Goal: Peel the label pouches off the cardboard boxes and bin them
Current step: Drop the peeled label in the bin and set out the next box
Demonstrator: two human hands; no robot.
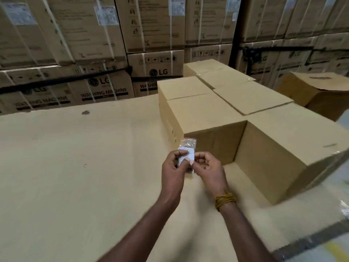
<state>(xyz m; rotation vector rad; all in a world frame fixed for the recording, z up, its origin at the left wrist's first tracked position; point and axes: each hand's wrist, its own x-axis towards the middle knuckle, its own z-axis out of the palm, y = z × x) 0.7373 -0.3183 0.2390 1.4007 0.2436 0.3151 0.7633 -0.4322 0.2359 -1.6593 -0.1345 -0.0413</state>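
Note:
A small clear label pouch (187, 150) with white paper inside is held up in front of me, above a large flat cardboard surface (75, 167). My left hand (174, 168) grips its left side with thumb and curled fingers. My right hand (208, 168) pinches its lower right edge. Just behind the pouch stands a plain cardboard box (204, 118), with a second box (289, 140) to its right and more boxes (217, 72) lined up further back. No pouch shows on the visible faces of these boxes.
Tall stacks of strapped washing machine cartons (105, 86) wall off the back. A dented brown box (317, 91) sits at the far right. Plastic-wrapped items (340, 205) lie along the right edge. No bin is in view.

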